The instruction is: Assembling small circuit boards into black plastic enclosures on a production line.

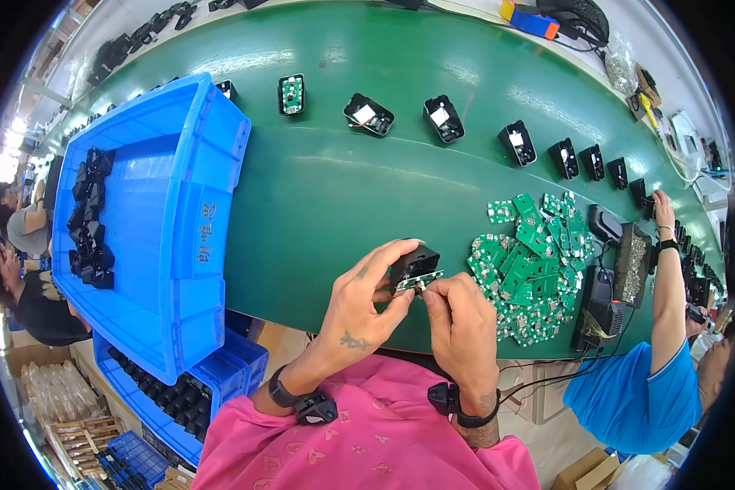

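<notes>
Above the near edge of the green bench, my left hand [359, 310] grips a small black plastic housing [420, 260] with fingers wrapped over its far side. A green circuit board [417, 281] lies against the housing's near side, close to my left thumb. My right hand [465, 320] pinches at the board's right end, thumb and forefinger together. Whether the board sits partly inside the housing I cannot tell. Right of my right hand lies a loose heap of green circuit boards [518, 273].
A big blue crate [175, 204] with black housings stands at left. Black housings [443, 120], some with boards or white parts inside, line the far bench. At right are a black power tool [603, 306], a tray of small metal parts [631, 265] and a co-worker's arm [670, 286].
</notes>
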Demonstrator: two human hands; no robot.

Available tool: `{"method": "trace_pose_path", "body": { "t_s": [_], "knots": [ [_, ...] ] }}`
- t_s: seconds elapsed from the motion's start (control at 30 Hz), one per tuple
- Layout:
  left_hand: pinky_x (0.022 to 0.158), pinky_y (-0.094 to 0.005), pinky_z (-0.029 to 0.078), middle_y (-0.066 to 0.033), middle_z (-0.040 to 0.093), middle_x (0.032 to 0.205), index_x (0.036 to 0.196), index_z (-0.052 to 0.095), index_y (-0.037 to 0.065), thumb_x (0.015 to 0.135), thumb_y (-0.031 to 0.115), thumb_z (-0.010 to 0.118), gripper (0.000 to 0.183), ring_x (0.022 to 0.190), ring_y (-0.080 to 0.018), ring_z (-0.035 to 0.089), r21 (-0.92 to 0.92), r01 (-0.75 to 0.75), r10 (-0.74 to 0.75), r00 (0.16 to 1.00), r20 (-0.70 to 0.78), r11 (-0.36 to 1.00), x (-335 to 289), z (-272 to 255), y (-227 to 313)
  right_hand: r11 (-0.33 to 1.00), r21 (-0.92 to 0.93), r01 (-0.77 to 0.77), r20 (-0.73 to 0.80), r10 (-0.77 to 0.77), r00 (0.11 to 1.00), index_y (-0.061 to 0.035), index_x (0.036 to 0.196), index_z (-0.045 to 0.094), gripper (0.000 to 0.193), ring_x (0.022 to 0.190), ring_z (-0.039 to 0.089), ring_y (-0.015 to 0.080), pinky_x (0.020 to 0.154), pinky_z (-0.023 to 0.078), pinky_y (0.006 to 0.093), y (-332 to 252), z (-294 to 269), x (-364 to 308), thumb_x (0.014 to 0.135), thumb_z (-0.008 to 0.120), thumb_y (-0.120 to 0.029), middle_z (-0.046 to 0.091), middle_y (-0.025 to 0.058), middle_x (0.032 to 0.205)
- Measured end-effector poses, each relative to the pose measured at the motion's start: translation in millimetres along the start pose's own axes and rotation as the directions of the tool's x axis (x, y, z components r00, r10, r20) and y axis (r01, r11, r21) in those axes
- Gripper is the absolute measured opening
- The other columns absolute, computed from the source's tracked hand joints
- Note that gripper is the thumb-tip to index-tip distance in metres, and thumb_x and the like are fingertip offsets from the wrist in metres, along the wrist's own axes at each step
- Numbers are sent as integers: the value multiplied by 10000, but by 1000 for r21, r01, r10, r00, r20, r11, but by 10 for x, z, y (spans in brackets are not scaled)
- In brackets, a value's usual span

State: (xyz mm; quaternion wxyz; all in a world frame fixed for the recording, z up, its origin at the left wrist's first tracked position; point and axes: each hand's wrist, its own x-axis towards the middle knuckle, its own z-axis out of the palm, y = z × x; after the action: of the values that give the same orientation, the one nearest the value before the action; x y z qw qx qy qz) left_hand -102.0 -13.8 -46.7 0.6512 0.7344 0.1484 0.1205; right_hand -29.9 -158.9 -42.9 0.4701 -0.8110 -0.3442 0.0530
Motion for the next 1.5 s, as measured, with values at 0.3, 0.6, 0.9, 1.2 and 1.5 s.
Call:
{"method": "trace_pose_path", "body": {
  "t_s": [0.3,0.6,0.9,1.2,1.5],
  "knots": [
    [887,-338,588,-146,573,1339,1330,563,48,797,-116,626,561,1093,-226,659,139,-87,81,996,47,986,-1,-10,12,998,-64,24,57,-20,998,4,889,574,72,660,579,341,564,437,410,23,-40,-13,867,641,19,583,147,785],
    [869,-339,597,-174,577,1324,1329,565,46,785,-116,635,571,1074,-251,670,237,-115,109,993,37,965,-32,20,3,997,-69,-43,95,49,994,0,876,576,69,647,575,348,558,436,417,9,-54,-9,864,644,-1,577,144,771],
    [820,-392,589,-238,590,1276,1328,565,72,782,-20,658,562,1032,-389,669,446,-202,250,967,-49,872,-49,46,-140,989,-146,30,82,-18,996,-8,858,572,49,673,602,375,578,468,461,-10,132,35,878,616,-8,568,161,796],
    [876,-345,559,-133,512,1361,1412,464,94,870,-16,593,568,1137,-239,591,-125,-104,106,994,8,987,51,-101,-135,956,81,-282,-185,293,938,21,957,592,162,624,549,187,559,429,328,214,163,-93,973,566,-138,594,83,772],
    [684,-311,559,-149,557,1201,1327,501,30,763,21,664,587,957,-223,632,-168,-114,151,962,227,979,36,-213,-153,856,437,-277,-52,331,942,-11,899,583,164,509,497,110,483,382,243,165,110,-28,996,578,-143,590,67,663]
  ]
}}
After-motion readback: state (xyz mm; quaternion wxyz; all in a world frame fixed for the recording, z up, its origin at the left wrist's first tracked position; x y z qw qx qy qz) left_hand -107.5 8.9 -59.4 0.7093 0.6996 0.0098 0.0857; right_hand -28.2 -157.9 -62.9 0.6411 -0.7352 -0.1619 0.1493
